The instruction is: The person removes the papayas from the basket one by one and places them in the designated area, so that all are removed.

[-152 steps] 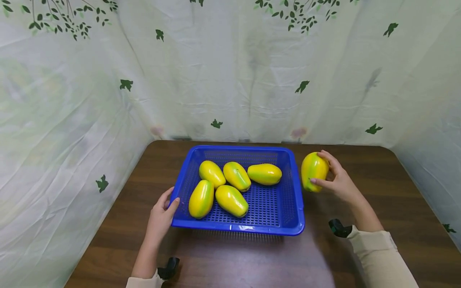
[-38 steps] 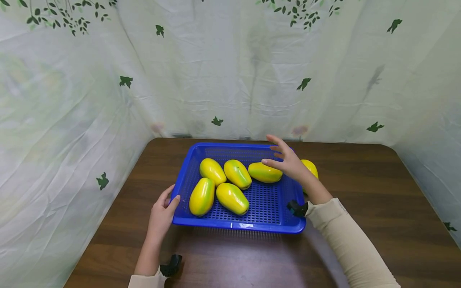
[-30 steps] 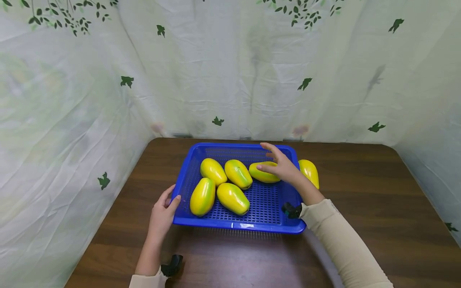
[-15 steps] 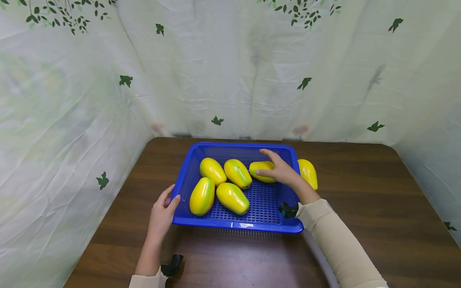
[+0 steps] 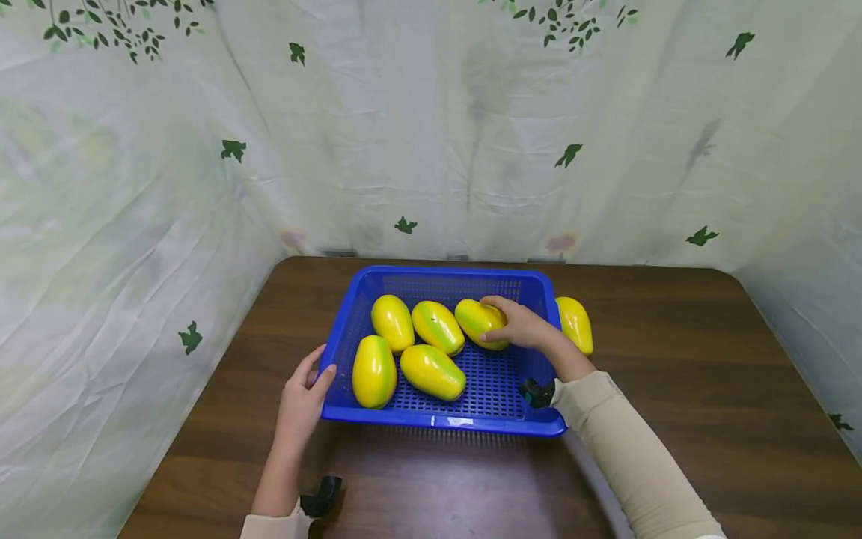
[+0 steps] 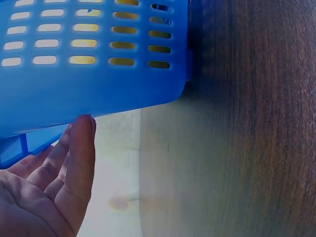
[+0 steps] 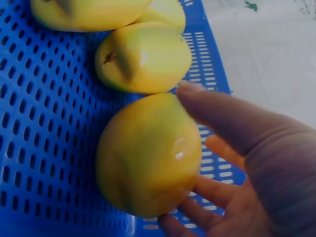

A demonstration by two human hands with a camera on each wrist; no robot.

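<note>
A blue plastic basket (image 5: 494,382) with slotted walls holds several yellow-green papayas, among them one papaya (image 5: 432,372) at the front middle. My left hand (image 5: 301,397) grips the basket's left rim, thumb on the near side; in the left wrist view its fingers (image 6: 81,153) reach up to the rim. Inside the basket at the back right, my right hand (image 5: 525,329) holds a papaya (image 5: 477,320). The right wrist view has the thumb (image 7: 212,108) at one side of that papaya (image 7: 148,158) and the other fingers round its far side, partly hidden.
Another papaya (image 5: 575,323) lies outside, against the basket's right wall, partly hidden by the rim and right forearm. The brown wooden table (image 5: 707,374) carries everything. A pale cloth curtain (image 5: 471,150) with leaf prints stands behind and at both sides.
My right hand let go of the papaya outside, came over the rim and took hold of the back-right papaya, which shifts left; the neighbouring papayas shift slightly left. The left hand stays put.
</note>
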